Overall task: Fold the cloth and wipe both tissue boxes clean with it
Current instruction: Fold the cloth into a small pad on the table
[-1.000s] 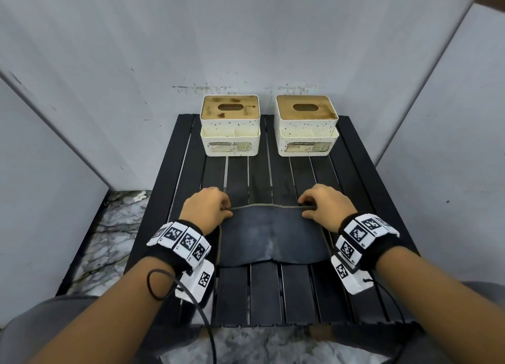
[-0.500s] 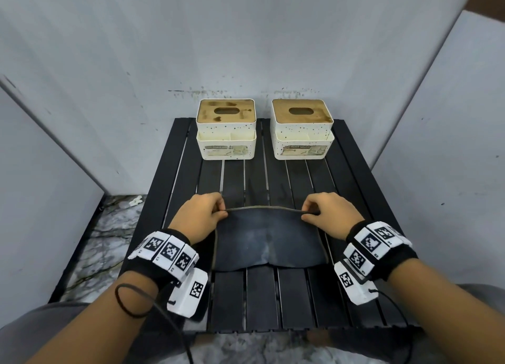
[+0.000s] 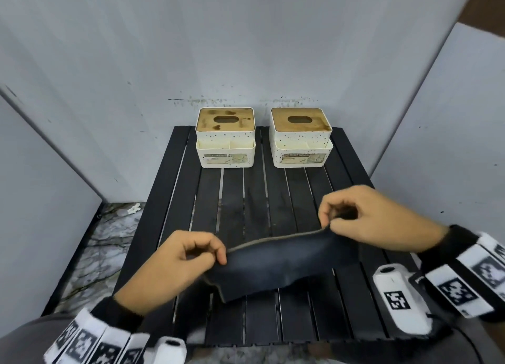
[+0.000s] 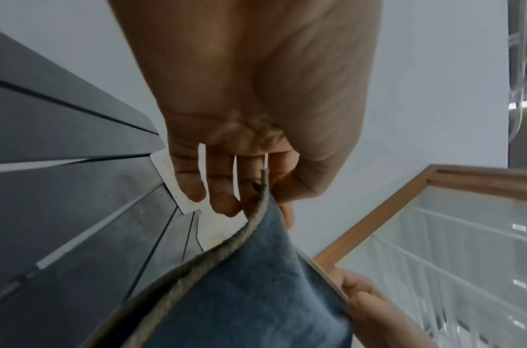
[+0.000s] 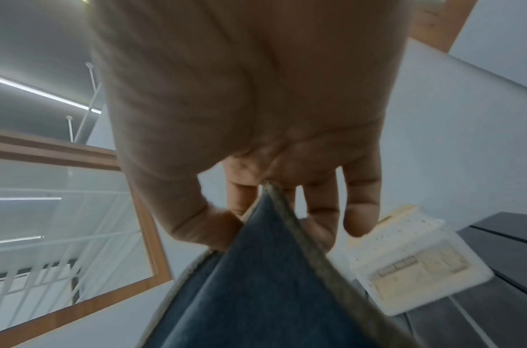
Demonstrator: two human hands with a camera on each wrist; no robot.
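Cloth (image 3: 276, 265): dark blue-grey, pale stitched hem along the top edge; held up off the bench (image 3: 246, 199) between two hands, sagging in the middle, lower edge hanging just over the near slats. It sits at the near half of the bench, well apart from the boxes.

Left hand (image 3: 180, 262): fingers (image 4: 223, 200) curled, thumb and forefinger pinching the cloth's left top corner; hem runs up into the pinch in the left wrist view.

Right hand (image 3: 366, 213): raised higher than the left, thumb and forefinger pinching the right top corner; remaining fingers (image 5: 360, 212) loosely curled beside it.

Left tissue box (image 3: 225, 138): cream, speckled, brown stained lid with an oval slot, labelled front tray; stands upright at the far edge of the bench.

Right tissue box (image 3: 300, 137): same pattern, just beside the left one, not touching it; also seen past the right hand's fingers in the right wrist view.

Bench: black, slatted, set against a grey wall (image 3: 246, 49).

Wristbands (image 3: 464, 276): black and white square-patterned markers on both wrists.
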